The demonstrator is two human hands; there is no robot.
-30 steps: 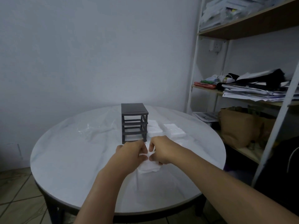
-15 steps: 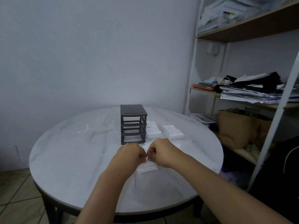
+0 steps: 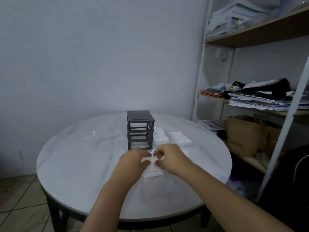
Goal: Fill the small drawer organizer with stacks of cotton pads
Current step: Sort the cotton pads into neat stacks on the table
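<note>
A small dark grey drawer organizer (image 3: 140,129) stands near the middle of the round white table (image 3: 70,164); its slots look empty, with no drawers in them. Just in front of it lies a stack of white cotton pads (image 3: 153,169). My left hand (image 3: 133,162) and my right hand (image 3: 170,158) grip that stack from either side, fingertips nearly touching over its top. Two more stacks of cotton pads (image 3: 160,136) (image 3: 180,138) rest on the table to the right of the organizer.
A crumpled clear plastic wrapper (image 3: 98,136) lies left of the organizer. A metal shelf unit (image 3: 250,104) with papers, clothes and a brown paper bag (image 3: 244,134) stands close to the table's right side. A white wall is behind.
Both hands have opened a little and spread over the pad stack, which now shows between the fingers. The view has shifted slightly.
</note>
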